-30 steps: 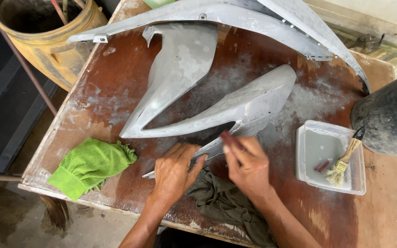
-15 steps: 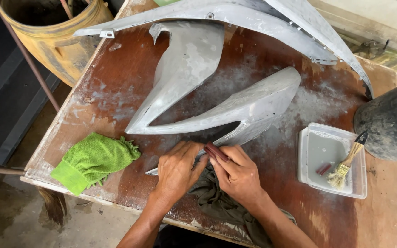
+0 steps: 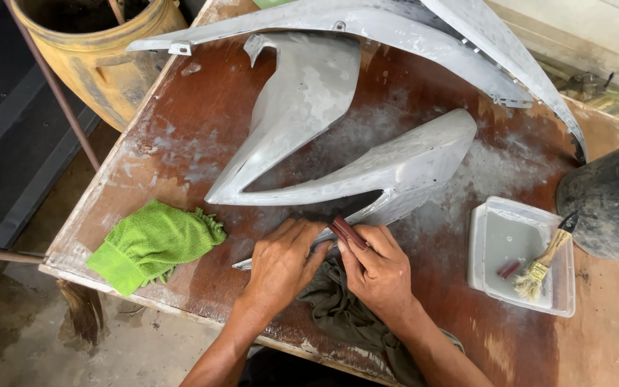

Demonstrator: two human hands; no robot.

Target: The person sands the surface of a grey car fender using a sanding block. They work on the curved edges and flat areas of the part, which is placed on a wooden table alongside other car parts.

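Your right hand (image 3: 377, 269) pinches a dark red sanding piece (image 3: 347, 233) against the grey panel (image 3: 395, 168) near the tabletop's (image 3: 202, 136) front edge; your left hand (image 3: 281, 261) lies flat, empty, pinning the panel's tip. Light pressure there could let it skid toward the tray (image 3: 478, 251).

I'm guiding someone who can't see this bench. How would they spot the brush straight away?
Start at the brown wooden table and go to its right side, where a clear shallow plastic tray sits. The brush leans over the tray's right rim, bristles down inside. It is the only wooden-handled, pale-bristled thing there.
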